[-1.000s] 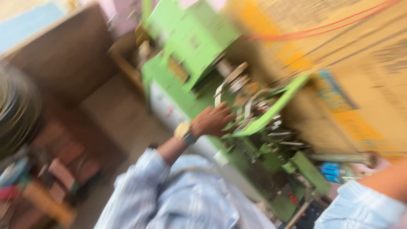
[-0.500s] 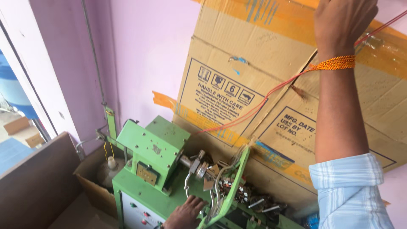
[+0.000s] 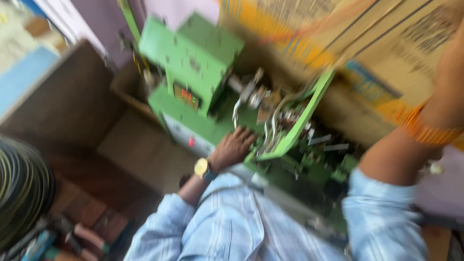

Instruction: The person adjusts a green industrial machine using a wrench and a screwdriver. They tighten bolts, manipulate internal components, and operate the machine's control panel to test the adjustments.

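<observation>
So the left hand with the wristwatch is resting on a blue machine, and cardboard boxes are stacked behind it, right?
Not quite: the machine is green, not blue, as the head view shows. The rest holds: the left hand, with the wristwatch on its wrist, rests on the machine, and cardboard boxes are stacked behind it.

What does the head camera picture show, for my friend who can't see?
A person's left hand rests on a green machine. Their right arm, with an orange band, reaches up past cardboard boxes. The picture is blurry.
</observation>
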